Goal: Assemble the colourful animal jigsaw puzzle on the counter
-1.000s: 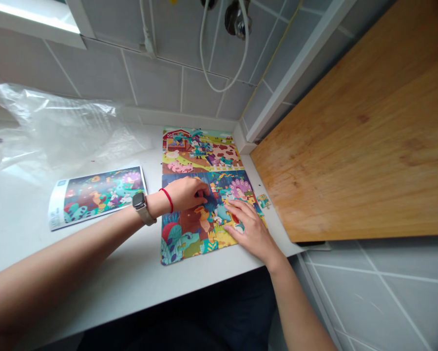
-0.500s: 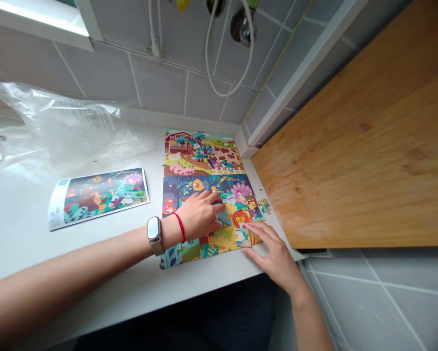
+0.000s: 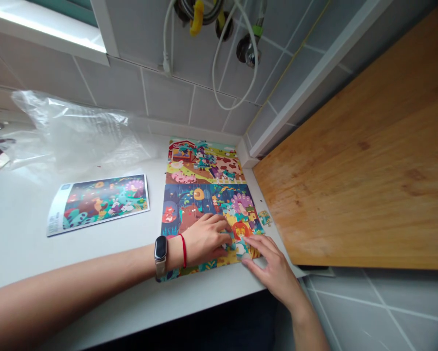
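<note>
Two colourful jigsaw puzzles lie side by side on the white counter (image 3: 21,253): a farm scene (image 3: 203,161) at the back and a jungle scene (image 3: 200,209) nearer me. My left hand (image 3: 206,239) rests flat on the lower part of the jungle puzzle, fingers stretched toward the right. My right hand (image 3: 272,265) lies open at the puzzle's near right corner, fingertips touching its edge by the lion picture. One loose puzzle piece (image 3: 265,218) sits just right of the puzzle.
A printed reference picture (image 3: 98,202) lies to the left. A crumpled clear plastic bag (image 3: 76,134) sits behind it. A wooden board (image 3: 357,161) rises at the right. Hoses and cables (image 3: 233,53) hang on the tiled wall.
Both hands slid toward the near edge of the jungle puzzle. The right hand moved from on top of it to its near right corner. The camera tilted up slightly.
</note>
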The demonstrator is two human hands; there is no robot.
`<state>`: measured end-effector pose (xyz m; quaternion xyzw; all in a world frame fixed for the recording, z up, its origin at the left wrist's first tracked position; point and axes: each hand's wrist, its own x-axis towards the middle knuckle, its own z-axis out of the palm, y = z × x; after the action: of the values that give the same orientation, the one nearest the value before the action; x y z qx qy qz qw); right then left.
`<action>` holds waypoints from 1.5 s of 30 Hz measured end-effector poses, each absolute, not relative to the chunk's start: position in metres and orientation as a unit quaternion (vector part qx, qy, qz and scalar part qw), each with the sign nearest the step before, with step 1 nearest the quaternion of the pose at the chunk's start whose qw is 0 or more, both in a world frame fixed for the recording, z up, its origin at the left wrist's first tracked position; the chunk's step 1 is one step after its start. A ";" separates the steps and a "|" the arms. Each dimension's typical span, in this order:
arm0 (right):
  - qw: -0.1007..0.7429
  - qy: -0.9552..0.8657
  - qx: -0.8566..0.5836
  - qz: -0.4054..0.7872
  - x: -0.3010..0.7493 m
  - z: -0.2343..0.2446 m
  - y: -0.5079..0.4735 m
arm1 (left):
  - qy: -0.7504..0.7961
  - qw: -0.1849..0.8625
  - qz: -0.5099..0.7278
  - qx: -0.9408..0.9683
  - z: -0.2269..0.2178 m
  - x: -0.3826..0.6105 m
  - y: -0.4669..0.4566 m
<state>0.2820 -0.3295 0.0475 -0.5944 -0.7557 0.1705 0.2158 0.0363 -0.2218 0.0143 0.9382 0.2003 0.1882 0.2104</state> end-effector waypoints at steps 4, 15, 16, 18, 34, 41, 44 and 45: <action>0.248 -0.756 -0.583 0.162 0.281 0.055 -0.318 | 0.192 0.196 0.211 0.938 0.007 0.039 -0.229; 0.295 -0.747 -0.573 0.162 0.268 0.065 -0.183 | 0.182 0.201 0.217 0.938 0.004 0.039 -0.231; 0.292 -0.747 -0.577 0.156 0.269 0.061 -0.166 | 0.183 0.206 0.219 0.936 0.004 0.039 -0.231; 0.285 -0.747 -0.584 0.140 0.271 0.052 -0.133 | 0.186 0.212 0.224 0.933 0.004 0.040 -0.230; 0.223 -0.822 -0.511 0.119 0.185 0.005 0.007 | 0.188 0.238 0.221 0.927 0.006 0.037 -0.227; 0.236 -0.790 -0.554 0.113 0.225 0.001 0.014 | 0.188 0.242 0.233 0.923 0.006 0.036 -0.225; 0.245 -0.777 -0.569 0.116 0.240 0.004 0.020 | 0.190 0.246 0.237 0.921 0.005 0.036 -0.227; 0.249 -0.773 -0.572 0.119 0.243 0.005 0.022 | 0.189 0.248 0.237 0.920 0.005 0.036 -0.228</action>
<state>0.2433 0.0218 0.0048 -0.5718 -0.7728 0.1186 0.2486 0.0360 -0.2278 0.0050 0.9203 0.1893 0.2365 0.2476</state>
